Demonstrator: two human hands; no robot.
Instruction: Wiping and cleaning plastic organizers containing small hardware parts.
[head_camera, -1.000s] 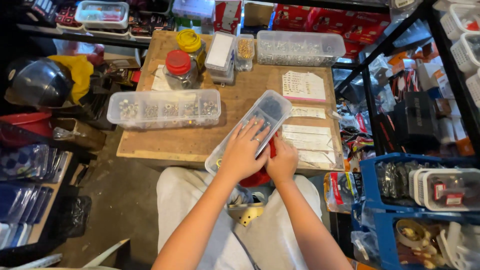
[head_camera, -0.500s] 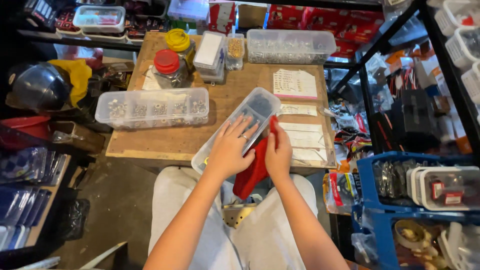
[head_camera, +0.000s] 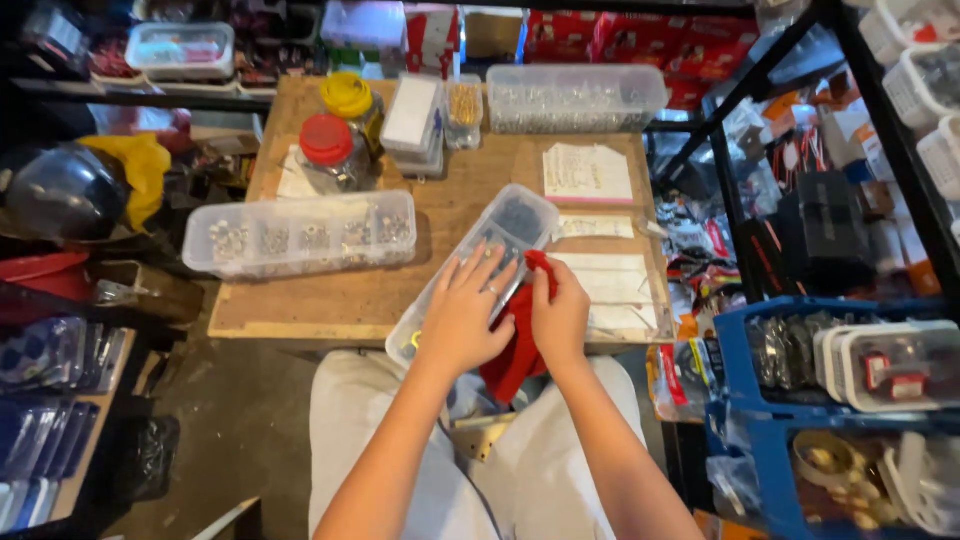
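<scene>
A long clear plastic box (head_camera: 520, 222) lies slantwise over the near edge of a wooden table (head_camera: 330, 295). My left hand (head_camera: 466, 318) rests flat on the box's lid, fingers spread. My right hand (head_camera: 561, 318) sits beside it at the box's right side, its fingers closed on a red cloth (head_camera: 513, 360) that hangs down below both hands toward my lap.
A clear compartment box (head_camera: 300, 234) of small metal parts lies at the table's left. Jars with red (head_camera: 328, 150) and yellow (head_camera: 347, 98) lids, small boxes and a long clear bin (head_camera: 572, 98) stand at the back. Paper sheets (head_camera: 588, 175) lie right. Blue crates (head_camera: 800, 400) stand at right.
The view has shifted a little. The red cloth has come out from under my hands and now hangs lower; my right hand has closed on it beside the box.
</scene>
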